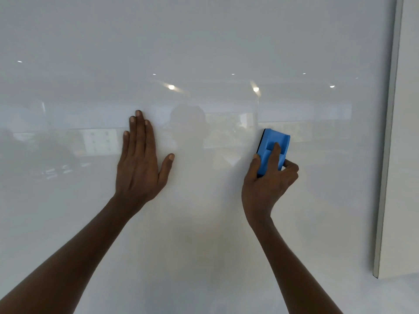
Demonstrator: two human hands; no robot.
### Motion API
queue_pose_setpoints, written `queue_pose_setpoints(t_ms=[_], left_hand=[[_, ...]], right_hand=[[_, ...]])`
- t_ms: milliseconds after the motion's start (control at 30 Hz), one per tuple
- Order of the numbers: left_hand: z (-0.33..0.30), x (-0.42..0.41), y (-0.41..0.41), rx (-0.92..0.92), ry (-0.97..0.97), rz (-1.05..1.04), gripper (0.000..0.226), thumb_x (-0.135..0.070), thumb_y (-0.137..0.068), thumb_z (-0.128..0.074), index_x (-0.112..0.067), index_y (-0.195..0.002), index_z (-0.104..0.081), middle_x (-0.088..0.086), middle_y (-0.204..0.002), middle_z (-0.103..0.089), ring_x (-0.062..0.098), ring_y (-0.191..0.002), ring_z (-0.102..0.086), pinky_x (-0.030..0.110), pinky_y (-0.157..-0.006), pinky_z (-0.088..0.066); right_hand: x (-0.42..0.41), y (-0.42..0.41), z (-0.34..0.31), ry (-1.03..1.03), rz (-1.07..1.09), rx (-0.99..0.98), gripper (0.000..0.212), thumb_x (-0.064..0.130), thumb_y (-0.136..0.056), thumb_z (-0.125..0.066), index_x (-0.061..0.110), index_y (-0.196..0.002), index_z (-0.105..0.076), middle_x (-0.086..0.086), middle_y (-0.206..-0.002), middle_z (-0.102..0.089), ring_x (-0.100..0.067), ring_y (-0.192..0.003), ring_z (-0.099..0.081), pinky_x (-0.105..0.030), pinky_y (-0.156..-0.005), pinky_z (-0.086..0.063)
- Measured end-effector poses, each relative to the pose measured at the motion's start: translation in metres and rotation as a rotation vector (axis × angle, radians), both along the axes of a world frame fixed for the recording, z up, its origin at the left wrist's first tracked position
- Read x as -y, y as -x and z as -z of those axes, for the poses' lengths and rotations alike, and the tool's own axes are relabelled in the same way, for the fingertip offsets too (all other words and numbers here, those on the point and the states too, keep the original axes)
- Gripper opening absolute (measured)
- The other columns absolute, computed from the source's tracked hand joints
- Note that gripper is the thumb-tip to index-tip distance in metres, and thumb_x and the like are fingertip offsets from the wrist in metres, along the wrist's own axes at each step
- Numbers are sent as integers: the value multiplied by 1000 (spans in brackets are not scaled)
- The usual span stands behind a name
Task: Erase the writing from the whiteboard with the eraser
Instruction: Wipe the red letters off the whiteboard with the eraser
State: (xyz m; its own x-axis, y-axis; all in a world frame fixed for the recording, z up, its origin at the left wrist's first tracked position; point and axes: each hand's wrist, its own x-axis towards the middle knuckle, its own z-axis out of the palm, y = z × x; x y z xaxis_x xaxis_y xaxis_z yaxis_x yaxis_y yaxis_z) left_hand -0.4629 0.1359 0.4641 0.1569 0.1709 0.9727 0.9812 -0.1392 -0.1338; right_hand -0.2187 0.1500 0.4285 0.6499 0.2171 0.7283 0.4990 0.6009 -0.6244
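A glossy white whiteboard (204, 41) fills nearly the whole view, and I see no writing on it, only reflections of ceiling lights and a room. My right hand (267, 177) grips a blue eraser (273, 143) with a black felt edge, pressed against the board right of centre, index finger lying along its back. My left hand (140, 159) rests flat on the board to the left, fingers spread and pointing up, holding nothing.
The board's grey right edge (388, 132) runs top to bottom at the far right, with a plain white wall panel (408, 155) beyond it. The board surface stretches far above, below and left of both hands.
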Motion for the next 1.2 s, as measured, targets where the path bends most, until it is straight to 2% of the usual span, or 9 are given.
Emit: queue_pose_setpoints(t_ms=[67,200,333,433,533,800,900,1033,1200], left_hand=[[-4,5,22,28,-3,-22,83,-48,-106,-36,5,-163,-5,24,-172,1,31,-161,8,39,-132,0],[-4,15,59,62,16,-54,83,-48,-106,-35,2,-163,-2,21,-173,4,30,-161,9,38,-131,2],[3,17,69,61,11,-52,80,-46,-106,-33,1,-164,-3,19,-173,4,27,-161,10,38,-131,0],[4,16,68,68,3,-43,79,-44,-106,-32,1,-164,-4,19,-173,3,27,-162,9,36,-131,2],[5,19,66,91,11,-26,76,-41,-107,-32,2,-164,-4,19,-173,2,26,-161,8,35,-131,2],[31,29,61,153,114,43,77,-36,-106,-33,5,-162,-1,21,-172,6,27,-160,11,35,-131,6],[60,34,52,186,151,83,76,-34,-106,-34,4,-163,-2,20,-172,6,30,-161,9,35,-131,5],[99,43,34,206,209,87,75,-34,-106,-33,5,-162,-4,20,-173,5,31,-161,7,37,-131,3],[142,60,20,207,294,87,74,-37,-107,-30,6,-162,-5,18,-172,6,28,-161,10,34,-131,4]], right_hand=[[2,11,-16,-22,19,23,52,24,-96,-62,12,-143,-46,-21,-109,-48,-28,-100,-44,-23,-82,-33],[9,38,-46,-66,31,114,51,23,-96,-62,10,-143,-46,-23,-111,-49,-32,-101,-47,-38,-86,-46],[16,69,-70,-82,37,285,50,27,-96,-61,10,-141,-49,-25,-111,-51,-38,-101,-49,-49,-88,-47],[22,96,-72,-102,33,500,52,29,-95,-61,11,-142,-48,-26,-114,-53,-40,-100,-51,-48,-88,-46],[27,120,-59,-100,54,691,53,33,-96,-57,13,-143,-47,-22,-116,-54,-33,-100,-51,-43,-84,-47],[32,132,19,-98,61,970,48,31,-94,-54,18,-140,-51,-17,-111,-57,-28,-90,-53,-41,-78,-48],[31,111,46,-75,58,972,47,30,-92,-57,19,-138,-54,-17,-111,-59,-30,-88,-54,-42,-78,-49],[28,73,61,-2,72,863,48,29,-93,-58,17,-138,-53,-20,-115,-59,-35,-89,-53,-44,-80,-48],[35,45,74,124,30,748,53,25,-95,-61,15,-144,-46,-23,-125,-52,-37,-101,-51,-49,-88,-46]])
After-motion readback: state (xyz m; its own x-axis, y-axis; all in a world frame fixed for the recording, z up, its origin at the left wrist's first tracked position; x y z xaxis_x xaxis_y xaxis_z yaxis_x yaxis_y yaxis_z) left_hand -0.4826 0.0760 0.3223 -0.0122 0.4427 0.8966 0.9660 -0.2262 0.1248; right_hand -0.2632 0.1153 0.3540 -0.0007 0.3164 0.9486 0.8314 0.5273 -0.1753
